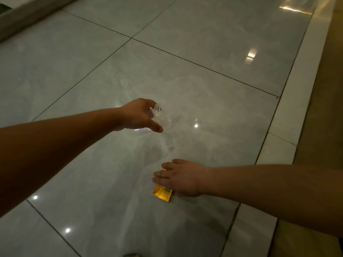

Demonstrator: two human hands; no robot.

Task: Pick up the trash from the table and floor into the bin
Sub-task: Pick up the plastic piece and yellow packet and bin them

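My left hand (139,115) reaches out over the grey tiled floor and is closed around a clear plastic cup (161,118), with the thumb below it and the fingers over its rim. My right hand (179,176) lies lower in the view, fingers spread flat over a small shiny gold box (162,194) that rests on the floor. Only the near end of the box shows from under the fingers. No bin is in view.
Glossy floor tiles (185,80) fill the view, with light spots reflected on them. A white skirting strip (300,89) and a yellowish wall run along the right. A low ledge (27,17) crosses the top left corner.
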